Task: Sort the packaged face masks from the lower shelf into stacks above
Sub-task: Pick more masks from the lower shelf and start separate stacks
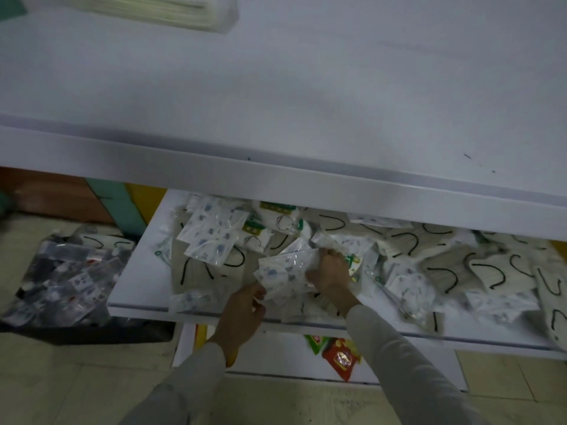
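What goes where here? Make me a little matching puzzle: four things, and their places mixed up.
1. blue-dotted packets
2. red snack packet
3. dark container
4. white stack

A. on the floor, at the left
B. on the top shelf, far left
C. held by the left hand and right hand
D. on the bottom shelf

Pairs: 1-C, 2-D, 3-A, 4-B

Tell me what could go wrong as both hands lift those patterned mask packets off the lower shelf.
1. The glossy packets, held only at their edges by the left hand and right hand, may slip and scatter.
2. Loose masks overhang the lower shelf at its front edge; a nudge could tip them to the floor.
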Tool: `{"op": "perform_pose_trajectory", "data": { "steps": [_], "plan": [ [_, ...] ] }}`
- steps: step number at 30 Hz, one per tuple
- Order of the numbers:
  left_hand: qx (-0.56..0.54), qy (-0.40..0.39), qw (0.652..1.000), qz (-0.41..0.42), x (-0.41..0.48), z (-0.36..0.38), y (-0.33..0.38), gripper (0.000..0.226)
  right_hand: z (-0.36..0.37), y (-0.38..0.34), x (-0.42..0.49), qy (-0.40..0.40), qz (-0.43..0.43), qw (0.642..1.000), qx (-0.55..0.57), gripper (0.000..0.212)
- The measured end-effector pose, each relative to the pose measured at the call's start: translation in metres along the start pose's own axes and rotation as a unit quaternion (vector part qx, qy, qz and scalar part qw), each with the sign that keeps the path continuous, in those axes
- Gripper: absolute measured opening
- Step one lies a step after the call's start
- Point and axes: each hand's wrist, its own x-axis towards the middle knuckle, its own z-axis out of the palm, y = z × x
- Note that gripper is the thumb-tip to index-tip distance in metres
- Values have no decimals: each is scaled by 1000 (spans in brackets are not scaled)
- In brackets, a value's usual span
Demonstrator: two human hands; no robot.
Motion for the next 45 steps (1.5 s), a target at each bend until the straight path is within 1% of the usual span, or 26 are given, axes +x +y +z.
{"op": "perform_pose_trajectory", "data": {
  "steps": [2,5,7,8,9,12,13,14,15,16,18,20,22,24,26,27,29,30,31,32,34,36,38,41,43,45],
  "plan": [
    [4,16,1000,6,4,-1,4,22,-5,0,1,2,-9,999,35,51],
    [13,59,998,2,10,-7,5,21,-17,3,-4,-8,-36,990,136,37],
    [23,81,996,-3,14,-11,6,27,-28,5,-9,-14,-59,984,170,26],
    [22,83,996,-12,16,-15,8,33,-32,5,-11,-13,-67,982,174,24],
    [14,82,996,-16,18,-18,12,39,-36,6,-12,-13,-75,980,182,25],
    [-38,63,997,-7,20,-28,24,50,-53,2,-20,-27,-97,976,194,38],
    [-57,53,997,-5,20,-32,27,57,-58,0,-23,-36,-106,969,219,41],
    [-76,43,996,-16,20,-34,29,63,-62,-3,-27,-60,-118,958,253,42],
    [-93,29,995,-32,20,-38,32,65,-68,-7,-31,-92,-132,945,284,43],
    [-119,11,992,-41,20,-41,33,59,-71,-14,-35,-129,-148,933,302,43],
    [-194,-26,980,-44,16,-50,37,43,-75,-33,-41,-184,-187,913,314,34],
    [-225,-25,972,-62,10,-62,36,34,-77,-59,-42,-190,-206,905,321,33],
    [-226,9,970,-83,3,-78,27,22,-74,-88,-40,-180,-188,911,320,30],
    [-238,63,964,-102,-2,-96,11,21,-58,-116,-32,-149,-134,917,344,20],
    [-251,120,951,-131,-7,-116,-9,23,-33,-138,-16,-101,-72,934,335,30],
    [-262,141,944,-139,-10,-125,-17,20,-19,-148,-9,-96,-38,939,327,33],
    [-280,166,934,-147,-18,-141,-37,16,-3,-167,-3,-113,29,936,332,48],
    [-282,175,933,-144,-22,-148,-45,18,5,-176,-1,-119,54,934,333,56],
    [-281,177,933,-137,-27,-155,-52,22,10,-183,0,-117,68,935,329,61],
    [-282,179,934,-130,-31,-160,-58,26,14,-189,1,-105,79,938,322,61],
    [-277,184,935,-126,-38,-167,-69,29,23,-197,5,-75,106,939,318,52],
    [-263,197,935,-131,-42,-173,-77,26,28,-201,7,-58,131,928,345,39],
    [-260,202,936,-126,-44,-177,-82,27,28,-202,9,-53,145,905,396,32],
    [-252,200,938,-130,-43,-178,-83,24,22,-199,10,-54,162,857,487,21],
    [-236,211,940,-127,-40,-176,-81,23,17,-201,11,-36,142,854,500,9],
    [-225,219,942,-122,-37,-175,-78,22,16,-212,14,-13,104,867,487,5]
  ]
}}
